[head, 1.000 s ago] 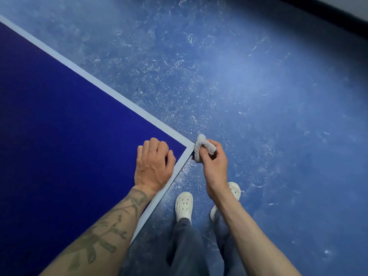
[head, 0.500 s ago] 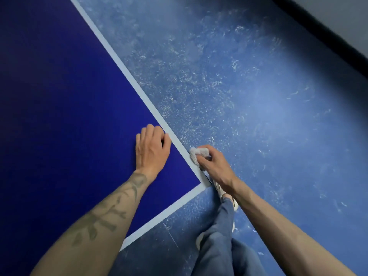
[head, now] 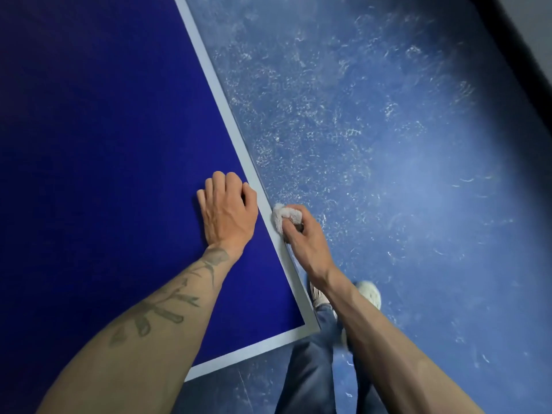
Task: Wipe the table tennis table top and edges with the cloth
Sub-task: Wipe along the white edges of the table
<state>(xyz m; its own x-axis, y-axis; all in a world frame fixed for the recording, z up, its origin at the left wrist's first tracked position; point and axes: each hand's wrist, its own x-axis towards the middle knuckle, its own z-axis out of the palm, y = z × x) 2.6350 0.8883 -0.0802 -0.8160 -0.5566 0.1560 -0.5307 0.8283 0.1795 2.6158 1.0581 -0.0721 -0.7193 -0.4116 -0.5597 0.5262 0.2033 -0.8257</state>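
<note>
Nearest the camera, a bare left forearm with a dark leafy tattoo [head: 155,312] and a bare right forearm [head: 397,354] reach forward, with blue denim trouser legs [head: 310,369] and pale perforated clogs [head: 369,294] on the floor below them. Just beyond the legs is the corner of the deep blue table tennis table [head: 104,130], where its pale grey border stripe [head: 215,85] turns. Further along, the left hand [head: 228,215] rests on the blue top just inside the stripe, its fingers bent under and drawn close together with the thumb tucked beside them, holding nothing. Just to its right, the right hand [head: 304,240] reaches in from off the table and grips a small crumpled white terry cloth [head: 283,215], fingers and thumb curled round it. The cloth is pressed against the table's side edge, touching the outer margin of the stripe. Beyond the hands the stripe runs away up the picture. The scuffed, white-flecked blue floor [head: 403,144] spreads out to the right, ending at a dark skirting band [head: 513,55] in the far corner.
</note>
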